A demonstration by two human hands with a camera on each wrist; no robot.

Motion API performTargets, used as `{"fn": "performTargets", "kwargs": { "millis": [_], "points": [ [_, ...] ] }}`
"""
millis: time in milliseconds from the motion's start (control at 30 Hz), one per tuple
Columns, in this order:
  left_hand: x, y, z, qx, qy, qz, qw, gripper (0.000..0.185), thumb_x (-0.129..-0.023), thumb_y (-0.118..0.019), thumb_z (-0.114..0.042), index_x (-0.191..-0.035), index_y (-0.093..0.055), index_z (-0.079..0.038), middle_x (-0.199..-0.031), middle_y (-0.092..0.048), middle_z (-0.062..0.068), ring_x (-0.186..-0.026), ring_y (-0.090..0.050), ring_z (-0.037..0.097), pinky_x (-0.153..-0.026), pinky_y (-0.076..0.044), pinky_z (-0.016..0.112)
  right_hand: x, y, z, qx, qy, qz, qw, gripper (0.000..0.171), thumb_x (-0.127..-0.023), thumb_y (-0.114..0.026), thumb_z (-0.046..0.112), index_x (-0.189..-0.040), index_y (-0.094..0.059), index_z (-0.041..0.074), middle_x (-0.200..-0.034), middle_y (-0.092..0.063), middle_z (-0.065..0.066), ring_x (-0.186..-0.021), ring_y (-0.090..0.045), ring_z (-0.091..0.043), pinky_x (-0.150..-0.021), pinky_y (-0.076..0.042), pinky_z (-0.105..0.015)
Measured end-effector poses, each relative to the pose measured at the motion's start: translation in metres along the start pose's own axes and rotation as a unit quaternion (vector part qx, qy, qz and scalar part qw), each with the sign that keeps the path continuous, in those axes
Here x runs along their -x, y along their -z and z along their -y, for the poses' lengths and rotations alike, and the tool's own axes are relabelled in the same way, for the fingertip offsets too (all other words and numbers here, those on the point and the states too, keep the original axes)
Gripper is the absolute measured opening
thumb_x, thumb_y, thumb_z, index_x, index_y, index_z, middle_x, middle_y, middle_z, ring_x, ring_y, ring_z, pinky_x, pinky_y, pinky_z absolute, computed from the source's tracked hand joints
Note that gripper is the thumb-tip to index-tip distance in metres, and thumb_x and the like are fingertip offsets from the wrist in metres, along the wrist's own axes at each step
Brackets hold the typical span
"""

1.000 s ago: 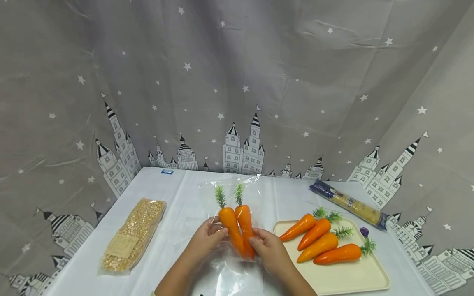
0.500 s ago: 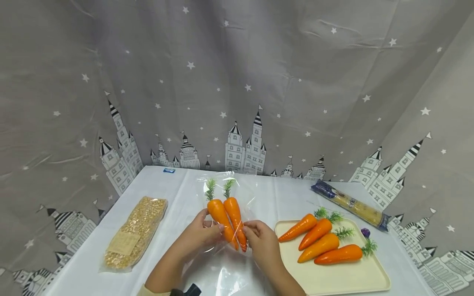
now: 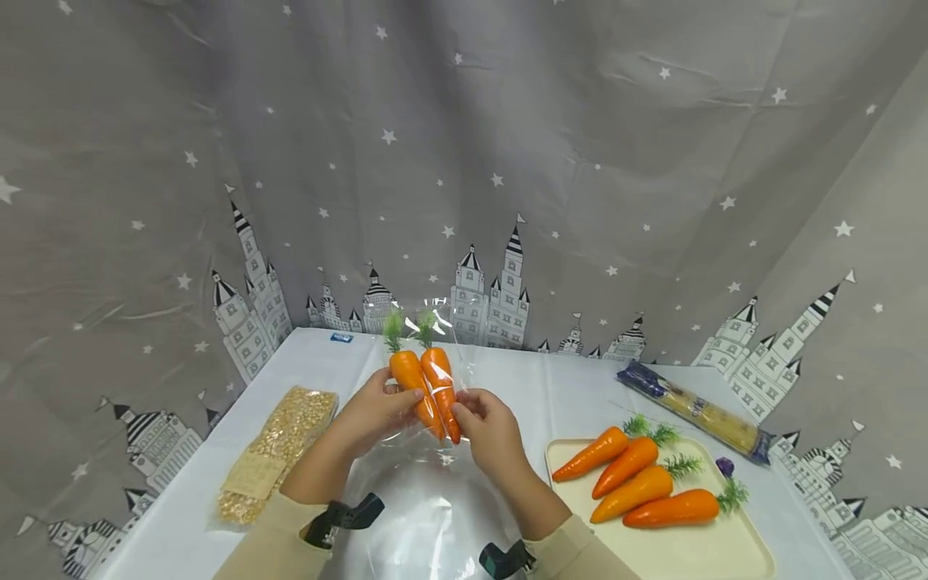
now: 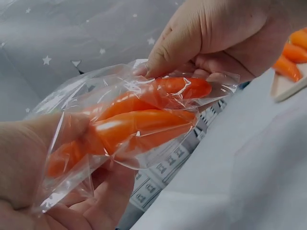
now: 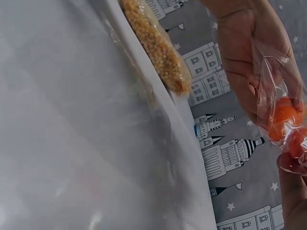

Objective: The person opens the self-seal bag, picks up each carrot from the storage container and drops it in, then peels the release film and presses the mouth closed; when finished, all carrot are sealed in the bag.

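Note:
Two orange carrots with feathery green tops, a left carrot (image 3: 408, 375) and a right carrot (image 3: 437, 372), lie side by side inside a clear plastic bag (image 4: 225, 87). Both hands hold the bagged pair up over the table, tops pointing away. My left hand (image 3: 379, 408) grips the left carrot through the film, thumb in front and fingers behind it. Near the tapered end of the right carrot, my right hand (image 3: 495, 431) pinches the bag between thumb and fingers. In the right wrist view, much of the bagged pair is cut off by the frame edge.
Several more carrots (image 3: 634, 483) lie on a cream tray (image 3: 696, 556) at the right. Behind it are a pasta packet (image 3: 696, 412) and a small purple item (image 3: 725, 466). A bag of corn kernels (image 3: 300, 423) lies left; shiny clear plastic (image 3: 428, 515) covers the front.
Both hands have lifted the bagged carrots up and a little left, toward the back of the table. The sleeves and wrist cameras have come into view; the tray's carrots stay put.

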State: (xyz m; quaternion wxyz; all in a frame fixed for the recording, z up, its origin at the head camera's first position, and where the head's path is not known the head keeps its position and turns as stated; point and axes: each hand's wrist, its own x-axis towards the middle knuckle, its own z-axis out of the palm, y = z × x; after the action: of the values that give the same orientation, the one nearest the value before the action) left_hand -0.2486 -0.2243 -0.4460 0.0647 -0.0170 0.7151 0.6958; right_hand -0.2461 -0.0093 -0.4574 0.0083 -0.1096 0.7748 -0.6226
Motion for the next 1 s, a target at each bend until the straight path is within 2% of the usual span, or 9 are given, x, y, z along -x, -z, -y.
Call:
{"fn": "performTargets", "kwargs": {
  "millis": [100,167,300,433,533,700,767,833,1000],
  "points": [
    [-0.013,0.008,-0.006,-0.018,0.004,-0.001,0.9998,0.062,-0.102,-0.067,-0.017,-0.146,-0.031,0.009,-0.135,-0.057,0.033,-0.101,-0.073,0.025,-0.092,-0.062,0.038,-0.014,-0.005,0.0,-0.012,-0.004,0.005,1.0,0.021,-0.102,-0.07,0.02,-0.117,-0.071,0.005,-0.108,-0.074,-0.009,-0.097,-0.072,-0.018,-0.08,-0.063,-0.029],
    [-0.023,0.014,-0.008,-0.033,0.01,-0.005,0.9994,0.058,-0.102,-0.067,-0.018,-0.142,-0.035,0.009,-0.132,-0.058,0.032,-0.101,-0.073,0.026,-0.093,-0.062,0.039,-0.023,-0.01,-0.001,-0.023,-0.012,0.001,1.0,0.021,-0.102,-0.07,0.019,-0.117,-0.07,0.004,-0.108,-0.074,-0.01,-0.096,-0.073,-0.019,-0.081,-0.064,-0.031],
    [-0.041,0.024,-0.006,-0.079,0.032,-0.025,0.9961,0.066,-0.1,-0.071,-0.026,-0.147,-0.037,0.006,-0.134,-0.059,0.028,-0.106,-0.072,0.028,-0.096,-0.06,0.042,-0.042,-0.021,-0.011,-0.042,-0.028,-0.007,0.999,0.022,-0.101,-0.07,0.019,-0.117,-0.07,0.004,-0.108,-0.075,-0.011,-0.094,-0.073,-0.019,-0.082,-0.064,-0.033],
    [-0.052,0.032,0.004,-0.12,0.06,-0.047,0.9898,0.071,-0.098,-0.074,-0.028,-0.149,-0.038,0.007,-0.133,-0.061,0.027,-0.1,-0.072,0.024,-0.087,-0.063,0.036,-0.054,-0.031,-0.028,-0.043,-0.046,0.008,0.998,0.024,-0.102,-0.07,0.019,-0.119,-0.07,0.002,-0.107,-0.075,-0.012,-0.091,-0.072,-0.017,-0.081,-0.063,-0.032],
    [-0.06,0.037,0.015,-0.143,0.067,-0.066,0.9853,0.069,-0.097,-0.074,-0.024,-0.147,-0.04,0.01,-0.126,-0.064,0.026,-0.086,-0.071,0.019,-0.073,-0.061,0.029,-0.061,-0.039,-0.043,-0.037,-0.058,0.033,0.997,0.029,-0.101,-0.069,0.019,-0.124,-0.068,0.002,-0.11,-0.075,-0.012,-0.091,-0.071,-0.015,-0.079,-0.062,-0.029],
    [-0.077,0.048,0.034,-0.184,0.067,-0.089,0.9767,0.073,-0.095,-0.076,-0.023,-0.15,-0.038,0.009,-0.122,-0.063,0.025,-0.077,-0.064,0.016,-0.064,-0.054,0.025,-0.07,-0.049,-0.066,-0.085,-0.102,0.081,0.988,0.043,-0.099,-0.069,0.012,-0.14,-0.06,0.002,-0.132,-0.07,-0.015,-0.11,-0.071,-0.02,-0.087,-0.061,-0.03],
    [-0.083,0.051,0.043,-0.181,0.083,-0.083,0.9764,0.074,-0.096,-0.076,-0.025,-0.152,-0.038,0.006,-0.123,-0.062,0.022,-0.083,-0.063,0.018,-0.067,-0.054,0.026,-0.072,-0.051,-0.072,-0.093,-0.118,0.088,0.985,0.047,-0.098,-0.07,0.009,-0.143,-0.058,0.003,-0.138,-0.067,-0.015,-0.119,-0.069,-0.022,-0.091,-0.06,-0.031],
    [-0.086,0.053,0.052,-0.177,0.093,-0.075,0.9769,0.073,-0.096,-0.076,-0.026,-0.152,-0.04,0.005,-0.128,-0.062,0.023,-0.092,-0.064,0.021,-0.075,-0.055,0.028,-0.072,-0.053,-0.077,-0.075,-0.126,0.087,0.985,0.048,-0.097,-0.072,0.01,-0.142,-0.059,0.003,-0.138,-0.068,-0.014,-0.12,-0.068,-0.021,-0.092,-0.06,-0.03],
    [-0.088,0.06,0.065,-0.189,0.093,-0.09,0.9735,0.069,-0.096,-0.075,-0.029,-0.149,-0.046,0.004,-0.145,-0.055,0.026,-0.118,-0.059,0.032,-0.099,-0.053,0.043,-0.072,-0.058,-0.078,-0.009,-0.11,0.064,0.992,0.042,-0.094,-0.078,0.016,-0.132,-0.065,0.005,-0.118,-0.075,-0.008,-0.099,-0.071,-0.015,-0.082,-0.06,-0.027]
  ]
}}
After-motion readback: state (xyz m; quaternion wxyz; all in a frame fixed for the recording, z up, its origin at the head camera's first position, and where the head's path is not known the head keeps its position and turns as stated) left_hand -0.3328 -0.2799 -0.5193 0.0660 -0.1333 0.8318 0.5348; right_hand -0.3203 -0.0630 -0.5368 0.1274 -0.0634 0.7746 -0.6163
